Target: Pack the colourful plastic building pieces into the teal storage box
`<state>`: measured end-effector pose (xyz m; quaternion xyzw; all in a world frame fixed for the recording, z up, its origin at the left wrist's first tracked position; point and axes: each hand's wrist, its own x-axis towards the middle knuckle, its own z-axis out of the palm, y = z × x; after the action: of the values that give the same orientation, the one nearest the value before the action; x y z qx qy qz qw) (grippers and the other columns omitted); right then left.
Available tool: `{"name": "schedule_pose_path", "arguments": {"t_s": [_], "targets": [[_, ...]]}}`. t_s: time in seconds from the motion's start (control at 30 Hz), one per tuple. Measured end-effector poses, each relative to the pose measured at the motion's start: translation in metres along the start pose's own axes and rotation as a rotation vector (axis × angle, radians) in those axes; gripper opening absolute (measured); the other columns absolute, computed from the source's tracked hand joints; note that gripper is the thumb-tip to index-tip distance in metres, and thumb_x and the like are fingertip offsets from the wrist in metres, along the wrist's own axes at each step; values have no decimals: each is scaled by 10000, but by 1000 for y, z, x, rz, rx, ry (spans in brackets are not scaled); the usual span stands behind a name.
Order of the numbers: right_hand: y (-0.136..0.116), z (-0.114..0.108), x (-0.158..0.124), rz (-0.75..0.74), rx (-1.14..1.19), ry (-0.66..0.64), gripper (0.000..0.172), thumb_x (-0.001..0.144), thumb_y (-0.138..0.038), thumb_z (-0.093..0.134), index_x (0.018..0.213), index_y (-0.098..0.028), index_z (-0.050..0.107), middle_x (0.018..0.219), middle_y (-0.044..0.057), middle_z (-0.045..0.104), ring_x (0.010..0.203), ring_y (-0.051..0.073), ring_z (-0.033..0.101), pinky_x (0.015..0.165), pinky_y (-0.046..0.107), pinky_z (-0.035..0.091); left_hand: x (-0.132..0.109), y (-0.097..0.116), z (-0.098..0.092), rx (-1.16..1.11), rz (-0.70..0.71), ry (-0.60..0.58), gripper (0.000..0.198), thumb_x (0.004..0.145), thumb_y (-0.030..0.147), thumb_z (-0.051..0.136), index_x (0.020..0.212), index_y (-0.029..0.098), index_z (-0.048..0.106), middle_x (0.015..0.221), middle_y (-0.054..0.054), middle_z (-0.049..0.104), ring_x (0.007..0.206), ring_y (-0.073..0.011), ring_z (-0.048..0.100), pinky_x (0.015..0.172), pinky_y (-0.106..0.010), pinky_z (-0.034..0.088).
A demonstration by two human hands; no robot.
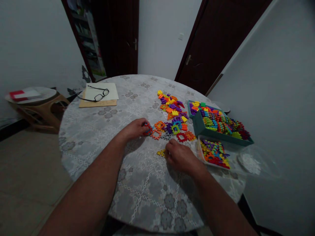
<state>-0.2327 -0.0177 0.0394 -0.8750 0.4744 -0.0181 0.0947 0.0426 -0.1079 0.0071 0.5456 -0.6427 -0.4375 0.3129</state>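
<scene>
My left hand (136,128) is closed on some red and blue interlocking plastic pieces (148,129) at the left end of a spread of toy parts. Yellow interlocking pieces (161,152) lie at the fingertips of my right hand (179,154), whose fingers are curled around their right end. Between and beyond the hands are orange square frames (156,134), a red square frame (181,137), a green one (175,129) and grey pieces (167,136). My fingers hide part of what each hand grips.
Loose coloured pieces (172,106) form a heap farther back. At the right stand a teal box (221,135) and a clear tub (214,166) full of pieces, beside a clear lid (258,164). Glasses (99,97) rest on papers (112,90) at the back left of the round table (137,203).
</scene>
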Motion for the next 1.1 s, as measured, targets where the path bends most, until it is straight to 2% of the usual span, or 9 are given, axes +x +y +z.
{"name": "schedule_pose_path", "arguments": {"t_s": [0.27, 0.37, 0.43, 0.57, 0.67, 0.77, 0.93, 1.03, 1.1], "targets": [[4, 16, 8, -15, 100, 49, 222, 968, -133, 607, 1146, -243, 681, 1111, 84, 688, 941, 240, 648, 778, 329, 425, -5, 7, -7, 177, 49, -13, 171, 766, 334, 742, 911, 245, 727, 814, -34, 761, 755, -227, 665, 681, -328, 477], [6, 23, 15, 50, 62, 129, 342, 940, -105, 616, 1252, -228, 683, 1224, 119, 672, 1005, 262, 648, 792, 342, 452, -5, 8, -8, 193, 46, -8, 158, 794, 343, 730, 912, 238, 727, 817, -40, 763, 744, -225, 664, 675, -328, 466], [5, 28, 23, 58, 62, 216, 374, 947, -87, 605, 1288, -217, 683, 1273, 138, 656, 1088, 277, 634, 860, 359, 483, -5, 7, -9, 203, 40, 8, 143, 811, 334, 719, 915, 236, 725, 830, -45, 770, 750, -228, 666, 682, -332, 463], [-4, 38, 41, -20, 49, 321, 278, 1031, -201, 622, 1296, -232, 699, 1323, 153, 642, 1195, 315, 567, 1029, 442, 483, -4, 6, -10, 237, 52, 70, 102, 807, 288, 720, 895, 236, 724, 828, -51, 756, 769, -235, 662, 704, -338, 463], [-10, 42, 48, -23, 23, 316, 194, 1056, -279, 626, 1208, -224, 733, 1279, 157, 650, 1183, 333, 539, 1043, 477, 472, -3, 4, -11, 231, 70, 94, 111, 795, 279, 746, 896, 234, 740, 842, -56, 751, 789, -242, 671, 732, -348, 484], [-12, 42, 47, -10, 41, 305, 111, 1042, -266, 645, 1092, -223, 734, 1211, 141, 659, 1154, 319, 543, 1015, 454, 479, -4, 5, -11, 157, 81, 37, 173, 809, 312, 750, 962, 233, 768, 896, -61, 786, 811, -246, 701, 756, -354, 524], [-6, 42, 36, -40, 69, 305, 82, 1016, -219, 627, 1070, -201, 687, 1203, 151, 659, 1137, 314, 558, 1016, 452, 489, -9, 11, -2, 47, 124, -83, 305, 830, 375, 776, 1098, 235, 819, 1014, -82, 830, 915, -271, 740, 852, -386, 576], [2, 43, 32, -87, 187, 396, 96, 1025, -194, 553, 1067, -207, 638, 1236, 160, 646, 1185, 303, 569, 1075, 454, 481, -11, 13, 6, 32, 125, -131, 321, 840, 353, 778, 1137, 240, 828, 1029, -89, 834, 926, -278, 749, 858, -395, 579], [9, 42, 33, -66, 299, 482, 108, 1008, -179, 511, 1046, -221, 602, 1208, 154, 641, 1181, 290, 587, 1066, 439, 490, -12, 13, 9, 40, 148, -147, 307, 847, 342, 784, 1136, 249, 831, 1029, -89, 834, 953, -285, 751, 868, -394, 575]]}}
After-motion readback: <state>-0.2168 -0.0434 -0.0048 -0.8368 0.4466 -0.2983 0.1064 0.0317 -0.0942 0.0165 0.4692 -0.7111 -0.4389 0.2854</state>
